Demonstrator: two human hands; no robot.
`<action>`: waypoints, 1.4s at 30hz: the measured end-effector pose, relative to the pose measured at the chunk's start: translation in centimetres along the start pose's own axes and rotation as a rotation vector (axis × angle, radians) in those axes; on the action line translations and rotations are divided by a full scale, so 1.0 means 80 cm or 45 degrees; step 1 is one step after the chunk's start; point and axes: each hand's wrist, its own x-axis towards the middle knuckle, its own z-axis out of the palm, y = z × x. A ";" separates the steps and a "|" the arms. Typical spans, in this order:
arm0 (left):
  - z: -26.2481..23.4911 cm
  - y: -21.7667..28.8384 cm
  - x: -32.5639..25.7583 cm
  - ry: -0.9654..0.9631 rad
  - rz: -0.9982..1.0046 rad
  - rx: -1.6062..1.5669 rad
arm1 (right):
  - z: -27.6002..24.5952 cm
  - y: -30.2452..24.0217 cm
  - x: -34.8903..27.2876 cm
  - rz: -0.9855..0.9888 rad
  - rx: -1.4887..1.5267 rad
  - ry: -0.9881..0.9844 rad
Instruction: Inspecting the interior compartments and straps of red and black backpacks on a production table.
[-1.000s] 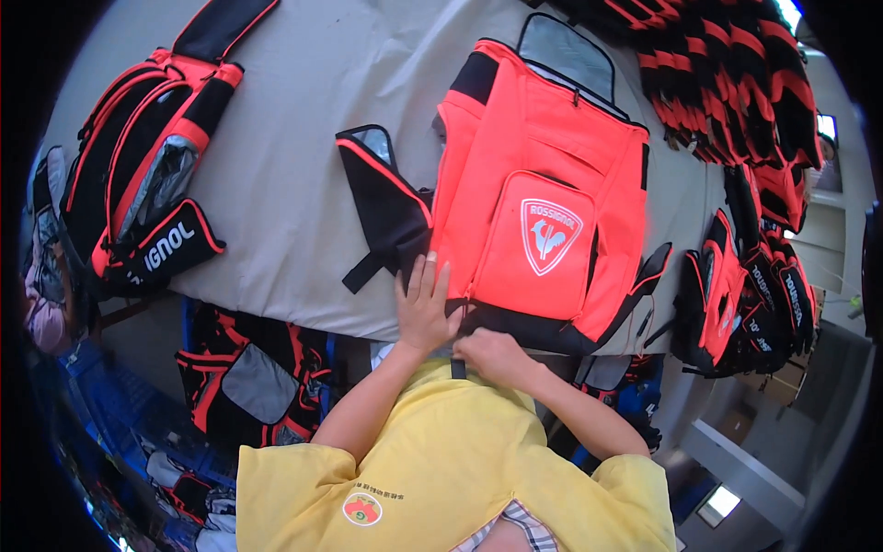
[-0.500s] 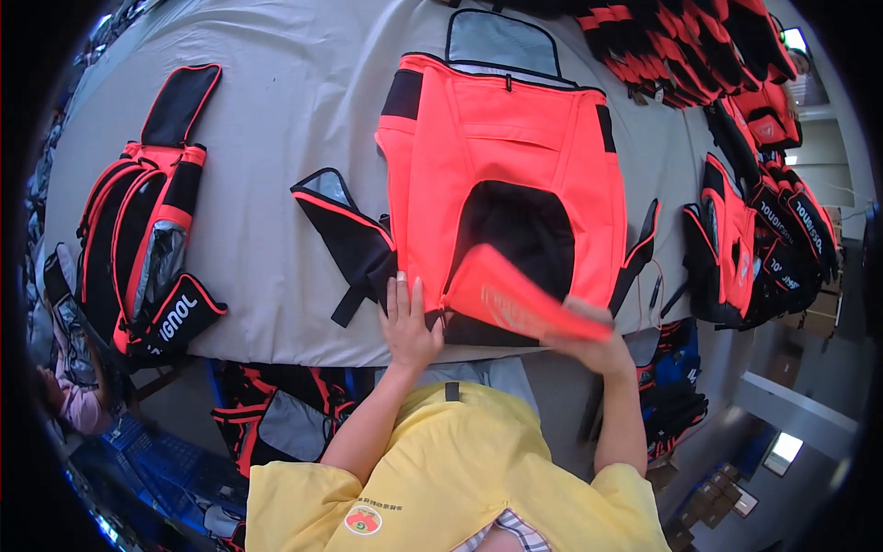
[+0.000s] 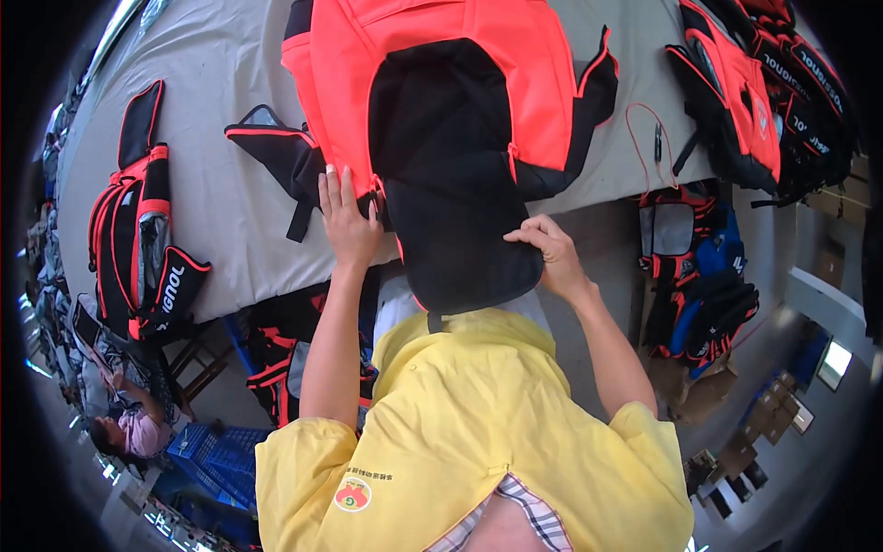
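Observation:
A bright coral-red and black backpack point(image 3: 543, 92) lies on the cloth-covered table before me. Its rounded front flap point(image 3: 460, 248) is folded down toward me, black inner side up, reaching past the table edge to my yellow shirt. The dark inside of the pocket point(image 3: 441, 97) shows above it. My left hand point(image 3: 349, 221) rests open with stretched fingers on the bag's lower left corner, beside the zipper end. Thumb and fingers of my right hand point(image 3: 552, 253) pinch the flap's right edge. A black side wing point(image 3: 280, 152) spreads out left of the bag, another point(image 3: 596, 92) to the right.
Another red and black backpack point(image 3: 138, 230) lies at the table's left. More bags point(image 3: 736, 101) are heaped at the right edge, near a thin red cord with a dark tool point(image 3: 658, 143). Bags point(image 3: 694, 285) also sit below the table. A person point(image 3: 138, 428) is at lower left.
The flap has swung down toward me, from its red outer side showing to its black inner side. My right hand came down with it. The bag appears higher in view.

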 end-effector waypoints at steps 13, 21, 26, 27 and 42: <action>-0.101 0.072 0.053 0.311 0.123 -0.392 | 0.004 0.002 -0.016 -0.270 -0.406 0.048; -0.024 0.145 0.048 -0.083 0.543 -0.117 | 0.011 -0.107 0.128 -0.376 -0.363 0.270; -0.017 0.158 0.053 -0.174 0.490 -0.223 | 0.068 -0.010 0.317 -0.425 -0.611 0.093; -0.016 0.159 0.053 -0.197 0.479 -0.230 | 0.078 0.018 0.353 -0.346 -0.834 0.005; 0.000 0.146 0.056 -0.127 0.347 -0.282 | 0.062 0.012 0.432 -0.060 -1.021 -0.394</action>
